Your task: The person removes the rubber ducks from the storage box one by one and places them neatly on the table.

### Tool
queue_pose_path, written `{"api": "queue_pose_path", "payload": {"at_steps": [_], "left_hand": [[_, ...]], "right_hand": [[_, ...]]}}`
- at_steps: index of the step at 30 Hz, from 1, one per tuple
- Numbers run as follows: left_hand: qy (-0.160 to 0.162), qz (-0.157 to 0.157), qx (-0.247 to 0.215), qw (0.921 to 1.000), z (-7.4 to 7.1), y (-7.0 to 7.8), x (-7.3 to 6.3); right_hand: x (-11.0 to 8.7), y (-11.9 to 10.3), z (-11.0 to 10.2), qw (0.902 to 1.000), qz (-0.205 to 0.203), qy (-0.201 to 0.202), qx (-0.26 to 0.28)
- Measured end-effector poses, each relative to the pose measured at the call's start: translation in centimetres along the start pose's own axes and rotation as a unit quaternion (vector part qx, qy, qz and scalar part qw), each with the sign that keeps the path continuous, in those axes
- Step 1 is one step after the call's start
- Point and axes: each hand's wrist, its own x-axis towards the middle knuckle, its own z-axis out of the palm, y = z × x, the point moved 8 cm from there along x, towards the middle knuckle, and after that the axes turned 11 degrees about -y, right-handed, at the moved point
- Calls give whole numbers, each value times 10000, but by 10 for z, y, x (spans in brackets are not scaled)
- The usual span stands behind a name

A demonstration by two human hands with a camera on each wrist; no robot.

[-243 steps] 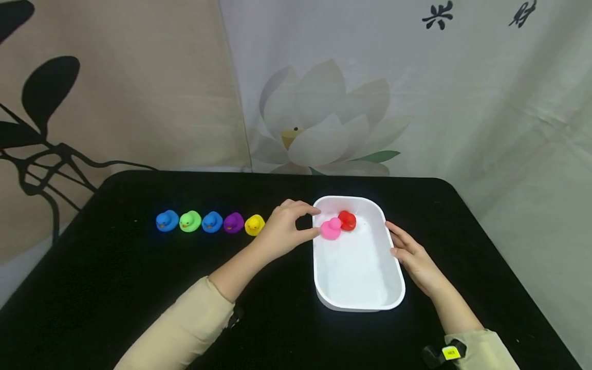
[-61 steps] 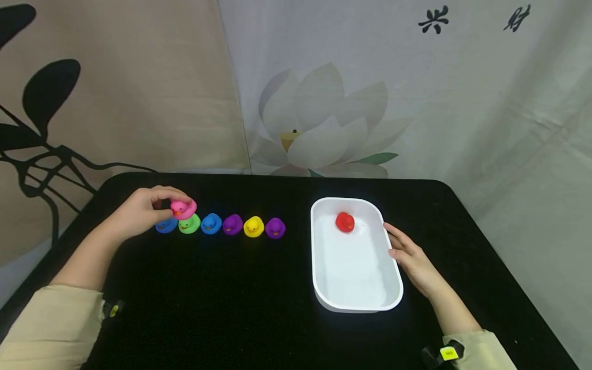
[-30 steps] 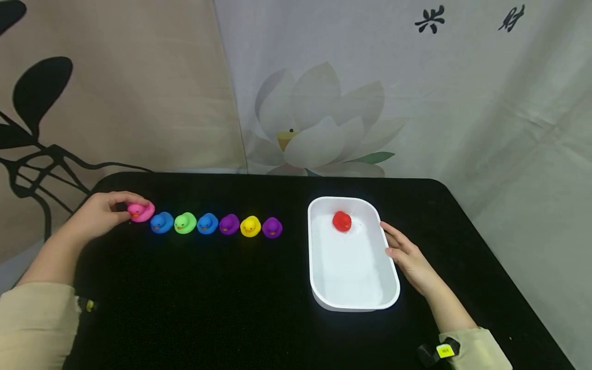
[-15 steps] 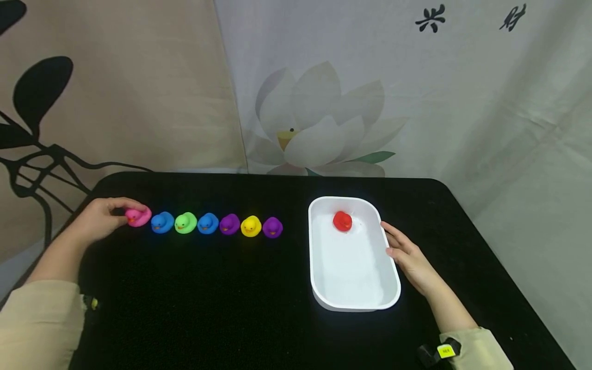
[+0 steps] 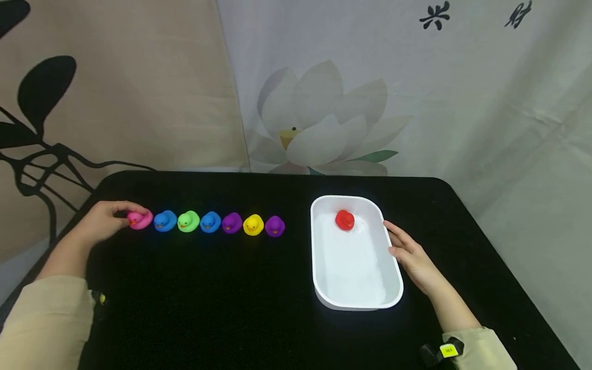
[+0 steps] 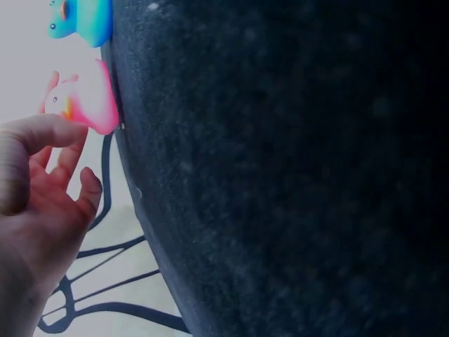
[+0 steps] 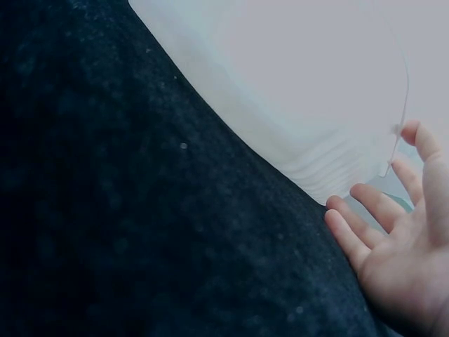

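At the left end of a row of rubber ducks, my left hand [image 5: 105,222] pinches a pink rubber duck [image 5: 140,220] between thumb and fingers. The left wrist view shows the thumb against the pink duck [image 6: 95,98], which sits at table level. Beside it stands a blue duck [image 5: 165,221], then green [image 5: 188,221], blue [image 5: 210,222], purple [image 5: 232,223], yellow [image 5: 253,225] and purple [image 5: 275,226] ones. A red duck [image 5: 345,220] lies inside the white tray [image 5: 358,306]. My right hand [image 5: 414,262] rests loosely spread fingertips against the tray's right side, thumb at its rim.
The black-covered table [image 5: 199,303] has rounded far corners and sloping side edges. Behind it hangs a printed cloth backdrop [image 5: 176,87] with a lotus and dark leaves. The tray's raised wall curves beside the right fingers.
The pink duck has come out of the tray, over the row, and down at its left end in my left hand. A purple duck now ends the row's right side. My right hand stays.
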Motion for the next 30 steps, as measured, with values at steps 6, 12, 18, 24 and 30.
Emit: {"api": "queue_pose_path", "payload": {"at_steps": [6, 12, 18, 24, 30], "left_hand": [[5, -94, -68, 9999, 2, -5, 3], [-34, -149, -91, 9998, 3, -8, 5], [-74, -96, -111, 9999, 4, -7, 5], [-52, 24, -193, 9998, 3, -4, 2], [416, 307, -109, 9986, -4, 4, -5]], "right_hand": [[0, 1, -1, 10000, 22, -19, -26], [-1, 1, -1, 10000, 36, 3, -28], [0, 1, -1, 10000, 11, -38, 17], [0, 1, -1, 10000, 42, -25, 39], [0, 1, -1, 10000, 58, 0, 40]]}}
